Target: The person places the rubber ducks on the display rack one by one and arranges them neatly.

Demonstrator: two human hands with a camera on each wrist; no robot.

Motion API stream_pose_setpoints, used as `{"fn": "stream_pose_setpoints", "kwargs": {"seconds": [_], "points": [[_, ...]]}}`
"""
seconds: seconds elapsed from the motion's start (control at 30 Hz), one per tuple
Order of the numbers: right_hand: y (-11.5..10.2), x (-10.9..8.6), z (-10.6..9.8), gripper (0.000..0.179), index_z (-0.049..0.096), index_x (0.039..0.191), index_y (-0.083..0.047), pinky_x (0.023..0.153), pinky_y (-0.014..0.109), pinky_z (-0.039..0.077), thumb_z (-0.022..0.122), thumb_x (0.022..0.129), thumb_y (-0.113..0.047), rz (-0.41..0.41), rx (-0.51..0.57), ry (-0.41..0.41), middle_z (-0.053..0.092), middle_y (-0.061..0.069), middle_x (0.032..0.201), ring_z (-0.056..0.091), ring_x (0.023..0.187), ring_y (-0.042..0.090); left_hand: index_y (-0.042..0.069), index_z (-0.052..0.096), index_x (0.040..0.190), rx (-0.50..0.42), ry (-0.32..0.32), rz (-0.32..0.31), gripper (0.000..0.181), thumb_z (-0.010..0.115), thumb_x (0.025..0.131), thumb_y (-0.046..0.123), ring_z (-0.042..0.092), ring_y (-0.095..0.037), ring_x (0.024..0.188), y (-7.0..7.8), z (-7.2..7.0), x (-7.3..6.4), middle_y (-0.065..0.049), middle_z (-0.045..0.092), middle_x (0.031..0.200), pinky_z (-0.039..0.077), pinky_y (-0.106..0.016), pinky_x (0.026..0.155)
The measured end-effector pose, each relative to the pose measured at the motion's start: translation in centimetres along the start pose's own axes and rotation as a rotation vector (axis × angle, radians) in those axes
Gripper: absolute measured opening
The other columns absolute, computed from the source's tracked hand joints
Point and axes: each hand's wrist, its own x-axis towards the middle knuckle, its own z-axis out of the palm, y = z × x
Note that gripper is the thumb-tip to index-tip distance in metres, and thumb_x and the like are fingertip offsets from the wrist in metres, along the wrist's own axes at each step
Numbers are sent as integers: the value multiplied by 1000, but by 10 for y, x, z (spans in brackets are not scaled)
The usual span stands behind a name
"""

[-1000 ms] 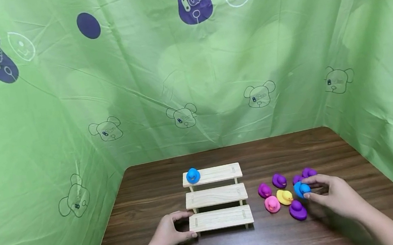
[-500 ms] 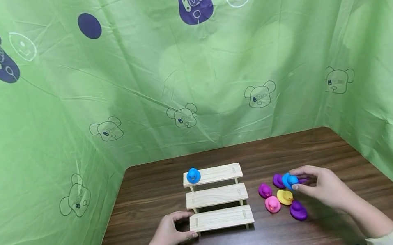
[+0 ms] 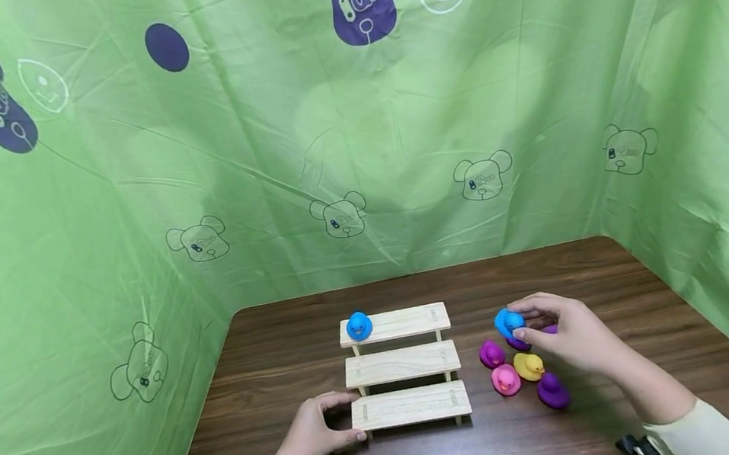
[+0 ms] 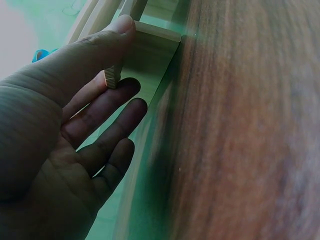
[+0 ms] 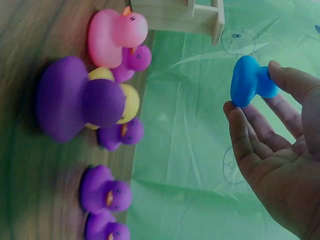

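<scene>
My right hand (image 3: 568, 331) pinches a blue rubber duck (image 3: 507, 322) between thumb and fingers. In the right wrist view this duck (image 5: 245, 81) is held up off the table. My left hand (image 3: 312, 434) grips the left end of the lowest step of a three-step wooden display stand (image 3: 409, 406); the left wrist view has the thumb (image 4: 121, 24) on its front edge. Another blue duck (image 3: 359, 326) sits at the left of the top step. Below my right hand are a yellow duck (image 3: 528, 367), a pink duck (image 3: 505, 379) and several purple ducks (image 3: 553, 392).
The dark wood-grain table (image 3: 270, 347) carries the stand in the middle and the ducks to its right. Green printed cloth (image 3: 394, 139) hangs behind and on both sides. A black object (image 3: 640, 449) shows at my right wrist.
My right hand has lifted the blue duck and carried it left and away from me, over the other ducks. My left hand stays at the stand.
</scene>
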Motion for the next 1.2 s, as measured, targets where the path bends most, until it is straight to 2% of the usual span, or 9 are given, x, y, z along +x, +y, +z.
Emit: {"fn": "stream_pose_setpoints", "kwargs": {"seconds": [0.37, 0.6, 0.87, 1.2], "points": [[-20, 28, 12, 34, 75, 122, -8, 80, 30, 62, 85, 90, -9, -39, 14, -4, 72, 3, 118, 74, 95, 22, 24, 77, 122, 11, 3, 0, 56, 98, 72, 37, 64, -15, 120, 1, -2, -1, 13, 73, 121, 49, -39, 108], [-33, 43, 19, 35, 75, 123, -10, 83, 32, 61, 85, 90, -17, -21, 29, -20, 73, 0, 117, 73, 96, 20, 27, 77, 122, 15, -3, 1, 55, 98, 72, 38, 64, -14, 120, 0, -1, 0, 14, 72, 122, 49, -39, 108], [-41, 61, 31, 36, 75, 122, -17, 79, 35, 61, 87, 89, -24, 20, 62, -38, 74, -3, 113, 72, 97, 19, 26, 77, 122, -3, -3, -8, 56, 98, 72, 36, 64, -14, 121, 0, -1, 0, 13, 73, 122, 49, -38, 108], [-49, 77, 47, 35, 75, 121, -13, 77, 38, 62, 87, 89, -19, 31, 93, -79, 76, 0, 108, 72, 94, 23, 23, 77, 123, -12, -14, -5, 55, 98, 73, 34, 64, -15, 120, -1, -1, 2, 11, 73, 122, 49, -38, 108]]}}
